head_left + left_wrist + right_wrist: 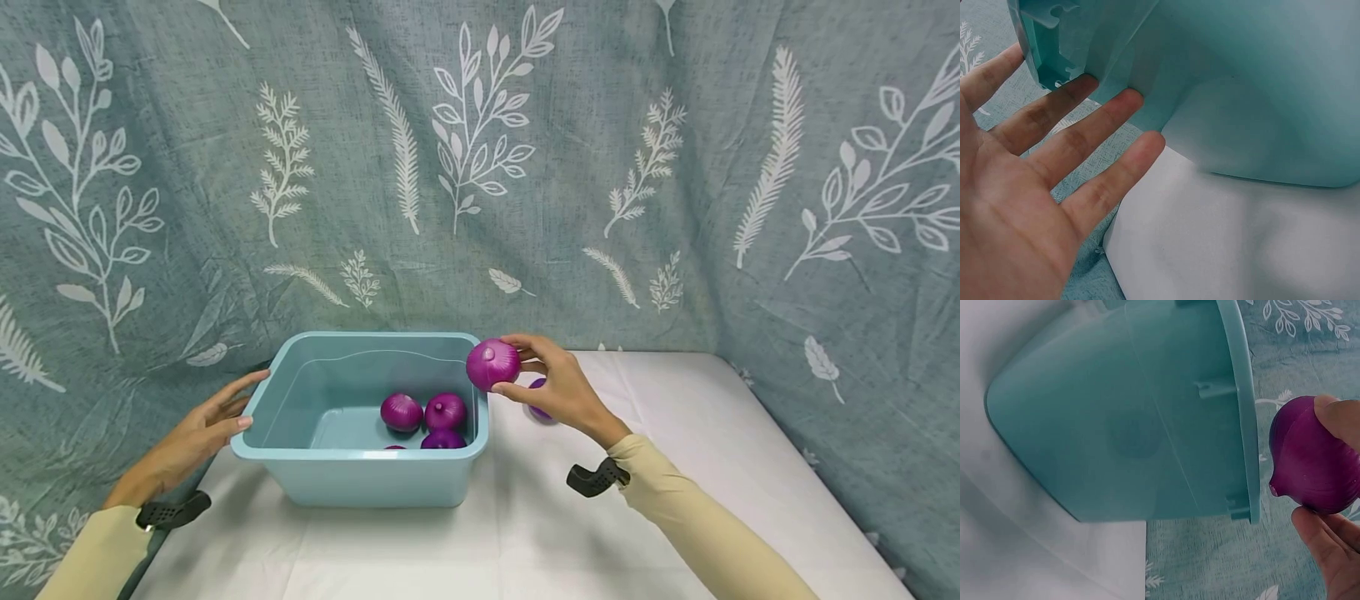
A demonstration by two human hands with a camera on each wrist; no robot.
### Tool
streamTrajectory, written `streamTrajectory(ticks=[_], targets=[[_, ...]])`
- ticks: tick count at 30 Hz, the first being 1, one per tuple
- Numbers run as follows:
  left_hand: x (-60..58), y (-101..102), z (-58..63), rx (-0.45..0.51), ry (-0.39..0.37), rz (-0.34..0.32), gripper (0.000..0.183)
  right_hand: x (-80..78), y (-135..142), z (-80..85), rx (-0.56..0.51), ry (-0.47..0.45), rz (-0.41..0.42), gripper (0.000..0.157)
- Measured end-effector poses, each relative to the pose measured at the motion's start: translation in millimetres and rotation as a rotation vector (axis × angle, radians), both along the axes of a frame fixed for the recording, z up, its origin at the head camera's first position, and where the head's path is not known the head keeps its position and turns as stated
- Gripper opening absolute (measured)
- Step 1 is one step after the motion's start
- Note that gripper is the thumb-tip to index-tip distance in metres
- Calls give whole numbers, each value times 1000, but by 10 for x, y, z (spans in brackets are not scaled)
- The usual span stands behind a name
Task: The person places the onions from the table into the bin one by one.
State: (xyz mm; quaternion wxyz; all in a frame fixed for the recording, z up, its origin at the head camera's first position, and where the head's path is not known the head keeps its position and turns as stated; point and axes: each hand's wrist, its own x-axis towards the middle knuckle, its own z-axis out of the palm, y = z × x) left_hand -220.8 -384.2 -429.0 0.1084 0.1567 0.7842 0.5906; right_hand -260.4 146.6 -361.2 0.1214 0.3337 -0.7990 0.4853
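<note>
A light blue plastic tub (360,479) stands on the white-covered table. Inside it, toward the right end, lie several purple onions (401,412). My right hand (558,385) grips another onion (492,364) between thumb and fingers, up at the tub's right rim. The right wrist view shows this onion (1313,456) just beyond the rim, its pointed tip toward the tub. At the tub's left end, my left hand (198,435) has its fingers spread and nearly straight, fingertips at the rim. From the left wrist view, those fingers (1097,134) lie against the tub's outer wall.
One more purple onion (542,404) sits on the table right of the tub, partly hidden behind my right hand. The white tablecloth (720,467) extends to the right. A blue-green curtain (555,150) with white leaf prints hangs behind and at the sides.
</note>
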Motion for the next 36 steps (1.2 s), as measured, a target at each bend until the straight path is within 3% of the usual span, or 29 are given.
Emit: streamTrajectory(ticks=[7, 16, 21, 29, 36], targets=[[12, 1, -16, 8, 9, 5, 68, 27, -124, 20, -11, 19, 43, 63], [22, 0, 1, 7, -2, 5, 68, -193, -159, -244, 7, -10, 48, 69], [14, 1, 8, 13, -10, 2, 67, -198, -173, -278, 57, -3, 92, 69], [-3, -4, -19, 11, 6, 1, 68, -213, -108, -329, 106, 43, 99, 63], [3, 4, -10, 5, 0, 3, 68, -347, 132, -453, 129, 41, -8, 55]])
